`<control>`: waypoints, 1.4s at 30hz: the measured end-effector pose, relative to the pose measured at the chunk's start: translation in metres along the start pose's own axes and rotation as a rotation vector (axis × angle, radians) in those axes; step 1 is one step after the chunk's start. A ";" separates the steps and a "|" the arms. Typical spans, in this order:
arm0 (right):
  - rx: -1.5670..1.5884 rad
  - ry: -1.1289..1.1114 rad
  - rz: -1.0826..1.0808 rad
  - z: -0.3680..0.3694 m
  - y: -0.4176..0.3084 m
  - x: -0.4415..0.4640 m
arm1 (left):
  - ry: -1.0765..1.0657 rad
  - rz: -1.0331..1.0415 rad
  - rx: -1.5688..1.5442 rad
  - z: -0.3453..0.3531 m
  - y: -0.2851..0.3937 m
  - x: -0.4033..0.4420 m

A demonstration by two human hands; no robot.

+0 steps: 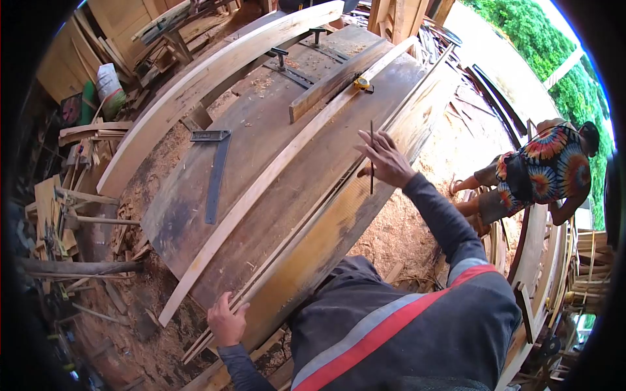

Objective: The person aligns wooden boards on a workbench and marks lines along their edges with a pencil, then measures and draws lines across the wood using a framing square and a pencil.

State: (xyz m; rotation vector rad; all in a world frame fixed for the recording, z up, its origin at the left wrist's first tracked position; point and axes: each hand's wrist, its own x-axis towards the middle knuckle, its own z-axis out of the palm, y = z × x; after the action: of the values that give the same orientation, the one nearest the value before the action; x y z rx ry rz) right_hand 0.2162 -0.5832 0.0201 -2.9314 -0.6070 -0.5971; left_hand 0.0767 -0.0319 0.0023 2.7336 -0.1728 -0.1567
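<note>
My left hand (pixel 226 319) is closed around thin wooden strips (pixel 261 272) near their lower end, along the workbench's near edge. Above the same edge, my right hand (pixel 388 158) holds a thin, dark, pencil-like stick (pixel 372 182) upright, with some fingers stretched out. Across the workbench (pixel 261 179) lies a long, pale wooden batten (pixel 261 186). A yellow tape measure (pixel 362 83) rests by its far part, beside a shorter board (pixel 332 83). To the left, a try square (pixel 218 163) lies flat on the bench.
A long curved beam (pixel 195 88) spans the far side, near two bar clamps (pixel 280 62). Another person (pixel 544 166) in a patterned shirt stands at the right. Shavings (pixel 385 231) cover the ground, and scrap wood (pixel 55 215) is piled at the left.
</note>
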 end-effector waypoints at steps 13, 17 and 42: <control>0.109 -0.694 -0.096 0.135 0.050 0.145 | -0.247 -0.082 -0.176 0.027 -0.117 0.132; 0.093 -0.817 -0.103 0.134 0.051 0.146 | -0.305 -0.100 -0.186 0.043 -0.120 0.138; 0.227 -0.648 0.082 0.092 0.026 0.075 | 0.105 0.007 -0.090 0.072 -0.085 0.104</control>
State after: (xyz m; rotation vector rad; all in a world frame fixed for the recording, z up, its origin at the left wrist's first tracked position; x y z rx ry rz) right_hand 0.3227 -0.5644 -0.0355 -2.8713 -0.5469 0.4297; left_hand 0.1778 0.0034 -0.1058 2.6439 -0.1430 -0.0186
